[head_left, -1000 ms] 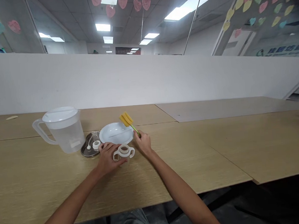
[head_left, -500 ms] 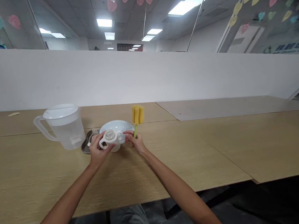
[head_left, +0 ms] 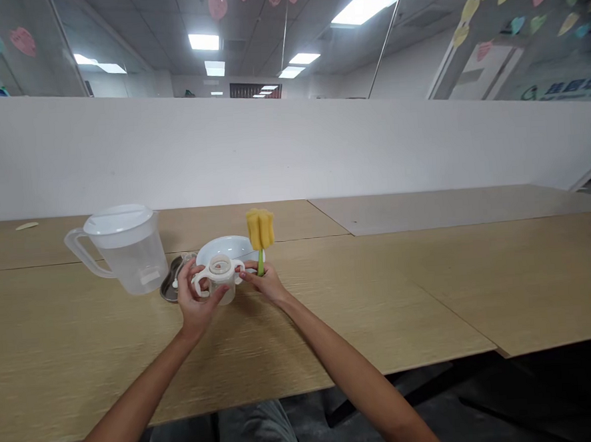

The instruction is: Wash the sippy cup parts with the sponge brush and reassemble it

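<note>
Paper hearts hang along the glass at the top of the frame, above a long white partition that runs behind a pale wood table. From the head-worn view, both forearms reach in from the bottom corners and meet just left of center.

The left hand clasps a clear two-handled sippy cup in the air, its fingers curled around the body with the open mouth upward. The right hand pinches the green stem of a sponge bottle brush, and its fingertips reach across to the cup's right handle, though any contact is hard to make out. The yellow sponge head stands upright just above and to the right of the cup's mouth.

Compared with half a second ago, the brush has moved left, closer to the cup, and the cup sits more level. Behind the hands lies a white plate. To the left are a steel tray, its small contents partly hidden, and a lidded plastic pitcher.
</note>
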`<state>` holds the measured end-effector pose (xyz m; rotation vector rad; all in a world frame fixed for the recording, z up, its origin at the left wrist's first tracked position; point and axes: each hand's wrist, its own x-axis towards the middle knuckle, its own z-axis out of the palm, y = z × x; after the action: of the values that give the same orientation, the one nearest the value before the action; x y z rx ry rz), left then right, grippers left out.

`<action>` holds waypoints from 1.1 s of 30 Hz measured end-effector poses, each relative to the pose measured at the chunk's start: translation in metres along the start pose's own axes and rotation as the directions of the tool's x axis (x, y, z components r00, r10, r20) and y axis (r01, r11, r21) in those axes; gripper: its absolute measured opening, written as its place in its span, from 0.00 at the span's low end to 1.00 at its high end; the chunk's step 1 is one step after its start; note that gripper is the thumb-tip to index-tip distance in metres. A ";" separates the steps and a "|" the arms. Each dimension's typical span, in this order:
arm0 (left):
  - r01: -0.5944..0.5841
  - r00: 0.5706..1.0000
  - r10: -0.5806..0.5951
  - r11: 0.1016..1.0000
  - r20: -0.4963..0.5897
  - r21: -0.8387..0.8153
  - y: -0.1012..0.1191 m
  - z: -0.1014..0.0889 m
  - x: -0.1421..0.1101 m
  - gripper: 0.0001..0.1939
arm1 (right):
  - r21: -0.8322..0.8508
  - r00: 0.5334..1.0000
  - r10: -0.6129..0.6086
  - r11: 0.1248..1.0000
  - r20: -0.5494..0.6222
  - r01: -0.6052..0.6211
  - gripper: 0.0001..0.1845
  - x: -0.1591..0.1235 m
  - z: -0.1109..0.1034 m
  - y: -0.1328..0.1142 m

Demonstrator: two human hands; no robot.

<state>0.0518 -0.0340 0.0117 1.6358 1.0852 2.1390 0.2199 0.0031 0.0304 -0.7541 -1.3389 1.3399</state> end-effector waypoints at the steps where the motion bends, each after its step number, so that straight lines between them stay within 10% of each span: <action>1: -0.001 1.000 0.001 1.000 -0.004 -0.007 0.000 0.001 -0.001 0.45 | 0.009 1.000 0.004 1.000 0.031 -0.005 0.25 -0.001 0.000 0.000; 7: 0.023 0.999 -0.024 1.000 0.037 0.009 0.003 -0.002 0.003 0.36 | 0.044 0.984 0.046 0.998 0.173 -0.054 0.26 -0.005 0.006 -0.001; 12: 0.098 0.968 -0.089 0.995 0.236 -0.025 0.001 -0.002 0.004 0.39 | 0.044 0.990 0.031 0.998 0.140 -0.037 0.26 -0.002 0.006 0.002; 20: -0.018 0.979 -0.030 0.973 0.202 0.229 -0.004 -0.004 0.014 0.41 | -0.216 0.977 -0.209 0.956 -0.032 0.198 0.27 -0.001 -0.004 0.002; 26: -0.138 0.987 0.086 0.880 0.133 0.454 -0.015 -0.019 0.029 0.36 | -0.560 0.949 -0.316 0.783 0.018 0.271 0.30 -0.004 -0.013 0.000; 33: -0.473 0.881 0.397 0.749 0.258 0.464 -0.025 -0.031 0.040 0.28 | -0.973 0.986 -0.169 0.226 0.001 0.040 0.26 -0.007 -0.009 -0.014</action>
<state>0.0041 -0.0056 0.0208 2.4696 1.4344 2.0372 0.2332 -0.0031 0.0410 -1.5062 -2.0816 0.1062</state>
